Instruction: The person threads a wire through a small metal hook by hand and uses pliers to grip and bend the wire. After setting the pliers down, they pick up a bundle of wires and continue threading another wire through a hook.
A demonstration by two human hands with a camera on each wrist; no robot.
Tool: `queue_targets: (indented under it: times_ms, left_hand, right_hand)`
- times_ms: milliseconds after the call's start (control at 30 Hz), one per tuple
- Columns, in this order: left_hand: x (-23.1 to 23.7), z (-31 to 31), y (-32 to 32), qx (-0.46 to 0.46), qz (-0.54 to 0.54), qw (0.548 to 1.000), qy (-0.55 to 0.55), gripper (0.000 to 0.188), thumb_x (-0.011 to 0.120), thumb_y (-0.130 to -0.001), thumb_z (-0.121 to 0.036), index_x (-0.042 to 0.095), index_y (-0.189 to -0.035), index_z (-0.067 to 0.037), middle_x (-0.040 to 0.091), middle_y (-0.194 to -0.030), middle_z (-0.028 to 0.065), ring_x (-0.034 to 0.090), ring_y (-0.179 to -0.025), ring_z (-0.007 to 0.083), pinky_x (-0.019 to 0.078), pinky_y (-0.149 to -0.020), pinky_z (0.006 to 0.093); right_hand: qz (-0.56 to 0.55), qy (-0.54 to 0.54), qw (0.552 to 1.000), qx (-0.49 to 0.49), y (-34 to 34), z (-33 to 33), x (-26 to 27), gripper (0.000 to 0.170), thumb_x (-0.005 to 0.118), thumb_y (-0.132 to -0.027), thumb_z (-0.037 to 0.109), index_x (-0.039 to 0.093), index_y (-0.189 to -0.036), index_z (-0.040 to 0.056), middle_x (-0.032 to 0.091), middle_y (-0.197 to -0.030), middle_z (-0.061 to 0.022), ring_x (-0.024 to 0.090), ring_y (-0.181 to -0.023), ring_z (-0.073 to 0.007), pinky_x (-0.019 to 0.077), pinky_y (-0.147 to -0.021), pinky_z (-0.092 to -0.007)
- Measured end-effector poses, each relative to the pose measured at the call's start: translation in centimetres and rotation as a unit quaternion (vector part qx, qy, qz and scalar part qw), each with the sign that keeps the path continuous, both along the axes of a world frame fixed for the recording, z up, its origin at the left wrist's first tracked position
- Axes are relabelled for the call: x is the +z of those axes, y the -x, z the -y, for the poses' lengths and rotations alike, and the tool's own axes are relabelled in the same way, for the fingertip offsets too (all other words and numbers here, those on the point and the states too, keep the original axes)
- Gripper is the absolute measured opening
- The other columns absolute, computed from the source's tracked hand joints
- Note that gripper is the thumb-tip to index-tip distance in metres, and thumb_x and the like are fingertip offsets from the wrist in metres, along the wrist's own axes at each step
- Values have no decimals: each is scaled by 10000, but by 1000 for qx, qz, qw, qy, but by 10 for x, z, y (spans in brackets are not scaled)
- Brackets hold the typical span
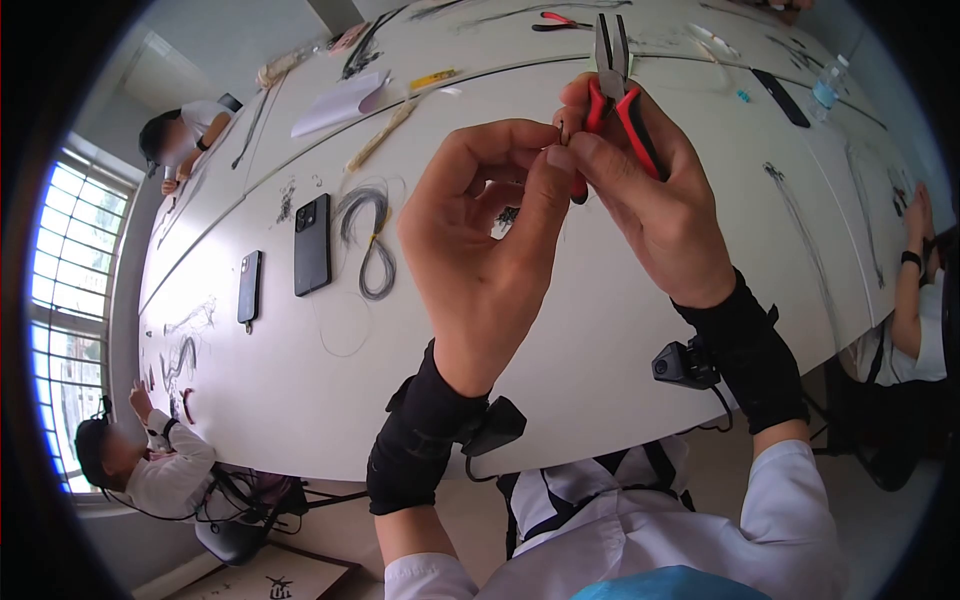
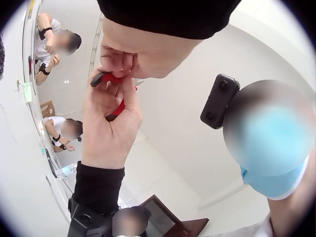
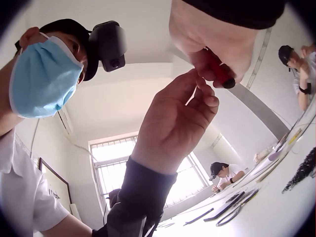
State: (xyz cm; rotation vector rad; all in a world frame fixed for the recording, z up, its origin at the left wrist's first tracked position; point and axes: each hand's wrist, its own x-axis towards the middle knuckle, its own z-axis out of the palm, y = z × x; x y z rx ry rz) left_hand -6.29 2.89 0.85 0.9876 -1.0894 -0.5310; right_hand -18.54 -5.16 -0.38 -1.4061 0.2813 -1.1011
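Note:
Both hands are raised over the white table, fingertips meeting. My left hand (image 1: 485, 235) pinches a tiny dark wire-like piece (image 1: 562, 131) between thumb and forefinger; its exact kind I cannot tell. Against my palm, my right hand (image 1: 665, 215) holds pliers (image 1: 612, 70) with red and black handles, metal jaws pointing away and slightly apart. The right thumb and forefinger come right up to the same small piece. In the left wrist view the red handle (image 2: 117, 109) shows inside the right hand. A heap of small dark bits (image 3: 302, 170) lies on the table, mostly hidden behind the left hand in the head view.
Left of my hands lie a bundle of grey wire (image 1: 378, 245), a large phone (image 1: 312, 245) and a smaller phone (image 1: 249, 290). Farther back are white paper (image 1: 335, 105), a yellow-handled tool (image 1: 432, 78) and more pliers (image 1: 562, 22). A bottle (image 1: 828, 85) stands right. Other people sit around the table.

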Motion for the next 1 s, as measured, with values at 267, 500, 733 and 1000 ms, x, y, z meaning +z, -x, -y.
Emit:
queue_targets:
  times_ms: [267, 500, 733, 1000]
  left_hand:
    - [-4, 1, 0, 14, 8, 1000, 19, 123, 681, -899, 37, 639, -1014, 38, 689, -898, 73, 686, -788, 124, 541, -724, 245]
    - [-2, 1, 1, 34, 12, 999, -4, 119, 686, -914, -9, 639, -1011, 43, 693, -905, 75, 675, -794, 118, 543, -729, 251]
    - [-5, 3, -7, 40, 16, 999, -29, 141, 702, -932, -84, 672, -983, 44, 685, -857, 51, 634, -779, 91, 525, -734, 238]
    - [-3, 8, -28, 146, 83, 986, -1, 167, 705, -941, -129, 690, -1003, 26, 677, -822, 38, 608, -725, 85, 496, -675, 227]
  right_hand:
    - [-19, -21, 999, 21, 3, -2, 4, 313, 618, -983, 147, 555, -1274, 51, 609, -1068, -6, 579, -1010, -87, 456, -875, -233]
    - [-10, 14, 1000, -6, 0, -4, 3, 241, 631, -978, 127, 580, -1197, 41, 627, -991, -13, 616, -945, -91, 506, -865, -260]
    - [-68, 112, 988, -76, -3, -4, 0, 228, 618, -993, 165, 587, -1172, 28, 635, -956, -30, 620, -902, -93, 508, -848, -262]
    - [-233, 125, 963, -44, 16, -5, 23, 368, 565, -1027, 316, 641, -1037, -45, 607, -766, -19, 533, -737, -86, 430, -667, -266]
